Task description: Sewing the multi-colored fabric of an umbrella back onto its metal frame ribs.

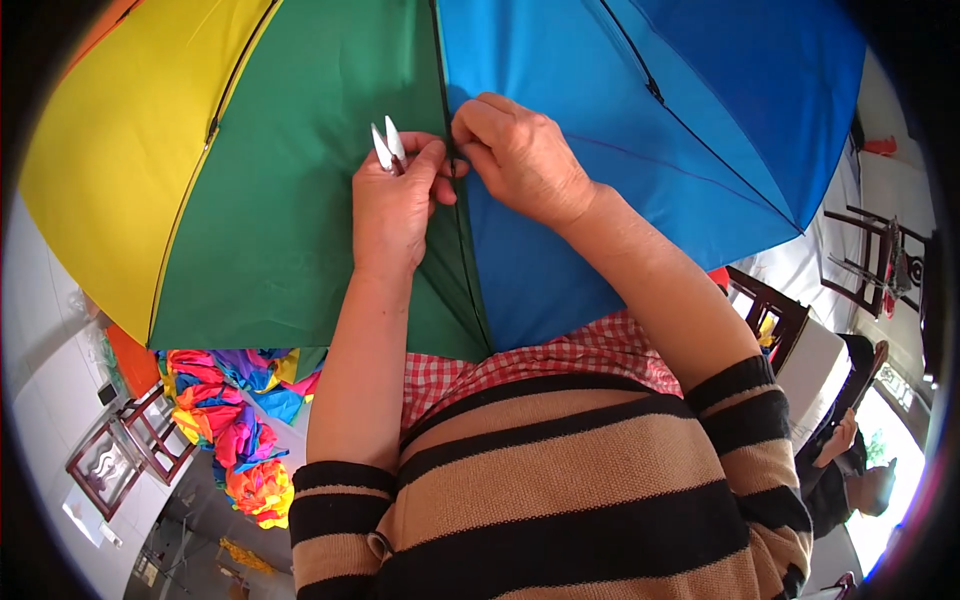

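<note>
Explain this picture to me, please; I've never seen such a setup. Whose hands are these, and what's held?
There is no machine here: a person works bare-handed, filmed from above by a wide, edge-bending camera on their own head. Picture left is their left. An open, multicoloured umbrella spreads before them, its ribs facing the camera. The left hand holds small scissors, blades up. The right hand is curled close by; anything pinched there is too small to tell. A heap of bright cloth sits at lower left.

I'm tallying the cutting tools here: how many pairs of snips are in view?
1. The snips are in the left hand, against the green umbrella panel. Others could be hidden behind it.
</note>
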{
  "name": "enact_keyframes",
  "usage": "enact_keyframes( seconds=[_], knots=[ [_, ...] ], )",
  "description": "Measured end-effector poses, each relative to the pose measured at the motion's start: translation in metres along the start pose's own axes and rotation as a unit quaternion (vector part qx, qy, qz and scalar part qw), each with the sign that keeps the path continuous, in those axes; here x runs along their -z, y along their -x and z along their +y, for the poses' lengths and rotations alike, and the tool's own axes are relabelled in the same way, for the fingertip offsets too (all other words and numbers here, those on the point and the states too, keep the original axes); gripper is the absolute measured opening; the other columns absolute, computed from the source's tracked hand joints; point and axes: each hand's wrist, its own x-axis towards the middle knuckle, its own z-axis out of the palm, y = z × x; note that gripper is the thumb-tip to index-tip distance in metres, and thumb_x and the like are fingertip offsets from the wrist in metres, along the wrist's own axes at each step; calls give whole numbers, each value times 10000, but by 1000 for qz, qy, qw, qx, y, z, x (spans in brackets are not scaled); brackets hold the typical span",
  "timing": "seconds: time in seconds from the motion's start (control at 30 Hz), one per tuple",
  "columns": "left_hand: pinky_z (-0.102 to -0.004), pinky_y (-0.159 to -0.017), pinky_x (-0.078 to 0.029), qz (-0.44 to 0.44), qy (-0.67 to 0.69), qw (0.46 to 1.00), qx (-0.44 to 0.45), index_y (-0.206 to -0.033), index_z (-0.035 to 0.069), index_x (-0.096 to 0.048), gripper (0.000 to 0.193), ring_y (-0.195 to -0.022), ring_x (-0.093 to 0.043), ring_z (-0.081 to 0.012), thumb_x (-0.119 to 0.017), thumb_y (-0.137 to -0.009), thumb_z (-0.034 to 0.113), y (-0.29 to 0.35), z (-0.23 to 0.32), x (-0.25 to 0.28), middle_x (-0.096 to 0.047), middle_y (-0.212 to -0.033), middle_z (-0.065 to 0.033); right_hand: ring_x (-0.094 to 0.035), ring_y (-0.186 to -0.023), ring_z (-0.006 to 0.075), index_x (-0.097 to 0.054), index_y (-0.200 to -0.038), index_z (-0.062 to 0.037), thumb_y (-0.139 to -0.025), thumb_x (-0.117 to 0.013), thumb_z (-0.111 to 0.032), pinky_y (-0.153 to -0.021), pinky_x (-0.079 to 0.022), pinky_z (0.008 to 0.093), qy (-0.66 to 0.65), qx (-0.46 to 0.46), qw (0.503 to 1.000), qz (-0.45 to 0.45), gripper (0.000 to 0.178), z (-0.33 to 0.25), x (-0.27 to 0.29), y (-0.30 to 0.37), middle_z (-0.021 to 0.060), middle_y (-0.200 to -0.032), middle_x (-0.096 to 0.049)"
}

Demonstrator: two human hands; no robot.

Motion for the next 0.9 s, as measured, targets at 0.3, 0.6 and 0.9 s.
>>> enact_keyframes(
  seconds=[0.3,0.6,0.9],
  knots=[
    [-259,-547,-450,-3,44,999,-9,-958,5,-485,187,-578,-568,-123,-474,-981,190,2,-9,7,-663,-786,-147,-608,-682,168,-616,-963,-23,-799,-605,70,-603,-497,281,-105,-35,993,45,189,0,12,10,73,-873,-583],
    [-188,-456,-329,-14,43,999,20,-912,29,-524,289,-623,-556,-80,-466,-995,300,6,-4,10,-684,-879,-167,-600,-669,113,-622,-951,-10,-827,-591,73,-608,-502,241,-101,-67,992,36,153,4,13,13,53,-896,-581],
    [-191,-459,-333,-13,26,1000,11,-905,31,-526,291,-613,-556,-80,-474,-989,304,6,-5,8,-688,-884,-166,-597,-681,111,-626,-925,-5,-835,-584,63,-614,-502,237,-88,-66,994,27,121,3,14,14,51,-891,-576]
  ],
)
